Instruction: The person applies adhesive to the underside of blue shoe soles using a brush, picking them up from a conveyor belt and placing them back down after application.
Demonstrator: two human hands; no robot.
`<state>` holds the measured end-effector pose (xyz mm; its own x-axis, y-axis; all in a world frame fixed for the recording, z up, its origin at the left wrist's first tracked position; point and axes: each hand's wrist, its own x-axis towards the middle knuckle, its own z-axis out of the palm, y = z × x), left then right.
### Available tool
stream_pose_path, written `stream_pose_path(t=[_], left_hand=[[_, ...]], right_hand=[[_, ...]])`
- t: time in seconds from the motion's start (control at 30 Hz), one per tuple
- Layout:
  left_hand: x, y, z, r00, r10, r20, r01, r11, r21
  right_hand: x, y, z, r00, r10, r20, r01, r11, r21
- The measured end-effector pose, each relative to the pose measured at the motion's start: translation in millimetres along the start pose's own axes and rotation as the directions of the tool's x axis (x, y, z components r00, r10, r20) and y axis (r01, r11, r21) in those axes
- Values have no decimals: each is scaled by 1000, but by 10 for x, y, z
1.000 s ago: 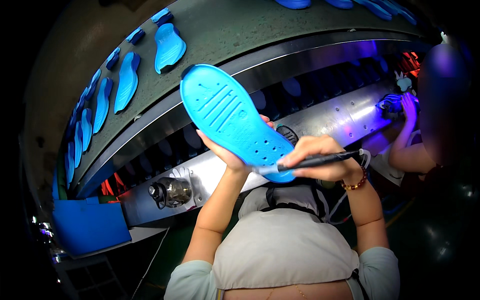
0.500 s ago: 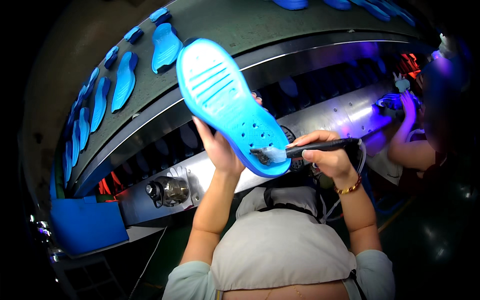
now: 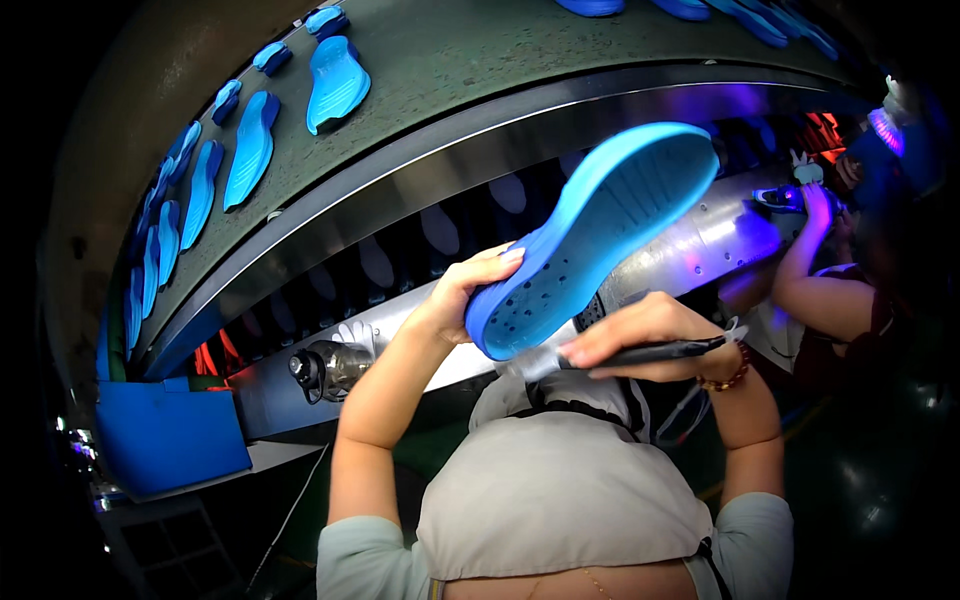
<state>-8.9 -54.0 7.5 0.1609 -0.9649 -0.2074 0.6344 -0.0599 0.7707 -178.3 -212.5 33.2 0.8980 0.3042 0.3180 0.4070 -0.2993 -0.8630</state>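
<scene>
A blue shoe sole [image 3: 610, 225] hangs tilted in front of me, its far end raised to the right. My left hand [image 3: 462, 297] is closed on its left edge near the lower end, which has rows of small holes. In my right hand [image 3: 645, 330] is a brush with a black handle [image 3: 668, 352], a thin clear tube trailing from its rear end. The brush's pale head [image 3: 532, 364] is at the sole's lower rim; whether the bristles touch it I cannot tell.
Ahead curves a dark green conveyor belt [image 3: 440, 85] bearing several blue soles [image 3: 338, 85]. Beneath its metal edge, dark shoe shapes stand in a row. A clear bottle [image 3: 335, 370] rests on the metal ledge, near a blue box [image 3: 170, 440]. At right a co-worker's hand [image 3: 817, 205] handles a shoe.
The sole has swung from leaning left to leaning right, turning partly edge-on. The brush has moved from the sole's inner surface to its lower rim.
</scene>
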Motion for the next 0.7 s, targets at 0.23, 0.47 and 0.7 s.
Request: stream_pose_path(t=[0.23, 0.47, 0.7], left_hand=[[-11, 117, 64, 944, -331, -6, 326, 926, 188], [-73, 113, 94, 949, -313, -35, 312, 919, 241], [-226, 44, -252, 969, -149, -195, 156, 987, 21]], right_hand=[[-32, -61, -195, 996, 37, 82, -39, 999, 15], [-159, -68, -290, 999, 41, 2, -41, 995, -86], [-235, -3, -295, 963, 39, -267, -59, 996, -69]])
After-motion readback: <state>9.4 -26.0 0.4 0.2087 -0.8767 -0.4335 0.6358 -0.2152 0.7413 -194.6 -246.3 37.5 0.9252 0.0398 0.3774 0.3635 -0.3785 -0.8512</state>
